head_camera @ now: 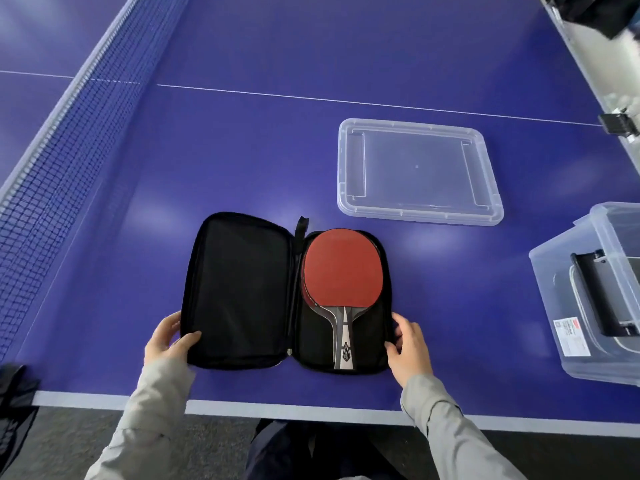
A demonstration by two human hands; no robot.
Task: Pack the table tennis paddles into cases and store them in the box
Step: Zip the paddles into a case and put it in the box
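Here, two paddles (341, 271), one case (242, 292).

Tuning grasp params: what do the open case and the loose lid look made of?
Case: seemingly soft black fabric, matte; the lining wrinkles and a zipper rims the edge. Lid: clear hard plastic, glossy; the blue table shows through and moulded ribs catch light.

Person wears lt grey long sleeves on both arms, fabric loose w/ creases, cuffs ending at wrists. Left hand (169, 341) and right hand (408, 348) bare, no gloves. Dark navy trousers (304, 452) visible below.
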